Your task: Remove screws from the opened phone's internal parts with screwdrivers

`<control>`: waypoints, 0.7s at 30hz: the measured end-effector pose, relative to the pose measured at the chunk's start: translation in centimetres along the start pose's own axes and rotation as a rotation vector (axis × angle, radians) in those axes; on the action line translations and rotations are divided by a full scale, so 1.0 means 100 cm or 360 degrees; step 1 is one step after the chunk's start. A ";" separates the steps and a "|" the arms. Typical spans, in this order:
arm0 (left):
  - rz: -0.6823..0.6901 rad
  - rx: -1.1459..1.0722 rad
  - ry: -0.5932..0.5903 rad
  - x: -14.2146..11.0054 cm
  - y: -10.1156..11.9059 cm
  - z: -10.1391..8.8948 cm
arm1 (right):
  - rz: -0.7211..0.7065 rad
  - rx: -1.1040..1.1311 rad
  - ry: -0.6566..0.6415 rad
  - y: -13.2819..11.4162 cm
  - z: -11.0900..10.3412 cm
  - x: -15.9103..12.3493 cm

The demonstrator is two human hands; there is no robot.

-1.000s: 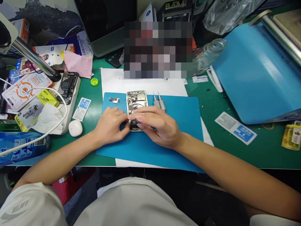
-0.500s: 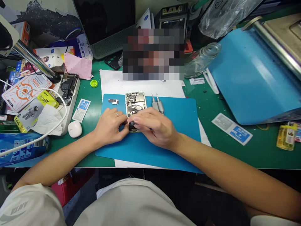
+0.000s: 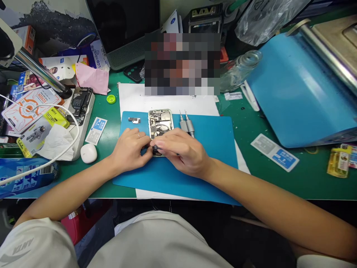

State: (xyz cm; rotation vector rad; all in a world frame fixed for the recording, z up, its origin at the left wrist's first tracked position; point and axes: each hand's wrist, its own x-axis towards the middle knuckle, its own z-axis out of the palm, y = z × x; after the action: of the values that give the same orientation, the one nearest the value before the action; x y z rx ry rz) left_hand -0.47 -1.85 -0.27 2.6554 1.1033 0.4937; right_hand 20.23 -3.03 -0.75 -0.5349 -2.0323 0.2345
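An opened smartphone (image 3: 161, 123) lies on the blue mat (image 3: 206, 178), its inner boards and battery bay showing. My left hand (image 3: 134, 147) is closed at the phone's lower left edge, with thumb and curled fingers gripping the frame. Over the lower half of the phone is my right hand (image 3: 185, 150), its fingers pinched together around a small dark thing that they mostly hide. Just beyond the right hand lie two grey screwdrivers (image 3: 186, 123), tips pointing away from me. A small metal phone part (image 3: 134, 120) rests on the mat to the phone's left.
Another opened phone (image 3: 80, 104) sits on a white box at the left, by a white cable (image 3: 76, 130) and a white earbud case (image 3: 88, 153). A glass jar (image 3: 241, 70) lies beyond the mat. Printed cards (image 3: 275, 152) and a yellow bottle (image 3: 338, 162) are at the right.
My right hand has shifted very slightly at the lower part of the phone, and less of the dark thing in its fingers shows. My left hand keeps its place.
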 end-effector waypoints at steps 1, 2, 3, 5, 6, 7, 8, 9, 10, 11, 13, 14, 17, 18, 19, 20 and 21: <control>-0.0001 0.0001 -0.0006 0.000 0.000 0.000 | -0.0004 0.0003 0.0009 0.000 0.000 0.000; -0.0004 0.0003 -0.0011 0.000 0.000 0.000 | -0.0011 0.0008 0.0018 0.000 0.001 0.000; -0.0006 0.0006 -0.0019 0.001 0.000 0.000 | -0.0018 0.0012 0.0026 0.000 0.001 0.001; -0.0017 0.0012 -0.0040 0.001 0.000 -0.001 | -0.0024 0.0018 0.0034 0.000 0.002 0.000; -0.0023 0.0017 -0.0053 0.001 0.000 -0.002 | -0.0026 0.0023 0.0036 0.000 0.003 0.000; -0.0029 0.0021 -0.0066 0.001 0.000 -0.002 | -0.0032 0.0029 0.0041 -0.001 0.003 -0.001; -0.0030 0.0020 -0.0078 0.001 0.001 -0.003 | -0.0050 0.0039 0.0055 -0.001 0.002 -0.002; -0.0032 0.0011 -0.0082 0.001 0.001 -0.003 | -0.0070 0.0055 0.0083 -0.002 0.001 -0.003; -0.0035 -0.0005 -0.0079 0.002 0.001 -0.004 | -0.0078 0.0072 0.0127 -0.003 -0.001 -0.003; -0.0041 -0.0029 -0.0071 0.002 0.001 -0.004 | -0.0085 0.0083 0.0206 -0.003 -0.004 -0.004; -0.0062 -0.0088 -0.0033 0.001 0.002 -0.005 | 0.0021 0.0044 0.0362 -0.001 -0.013 -0.004; -0.0072 -0.0120 -0.0005 0.001 0.001 -0.005 | 0.0073 -0.0013 0.0464 0.002 -0.019 -0.005; -0.0082 -0.0195 0.0066 0.001 0.000 -0.005 | 0.0194 -0.0226 0.0631 0.021 -0.038 -0.009; -0.0086 -0.0208 0.0074 0.001 0.000 -0.005 | 0.0227 -0.0262 0.0641 0.029 -0.044 -0.012; -0.0092 -0.0216 0.0074 0.002 -0.001 -0.005 | 0.0311 -0.0298 0.0564 0.036 -0.050 -0.015; -0.0098 -0.0219 0.0068 0.002 -0.001 -0.005 | 0.0366 -0.0364 0.0476 0.042 -0.057 -0.018; -0.0106 -0.0222 0.0064 0.002 -0.002 -0.005 | 0.0380 -0.0440 0.0424 0.046 -0.063 -0.021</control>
State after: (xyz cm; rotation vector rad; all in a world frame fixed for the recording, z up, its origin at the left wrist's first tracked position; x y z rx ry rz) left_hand -0.68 -1.57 0.20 2.4909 1.1211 0.5906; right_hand 27.82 -0.25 -0.98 -0.9331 -1.7490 0.0200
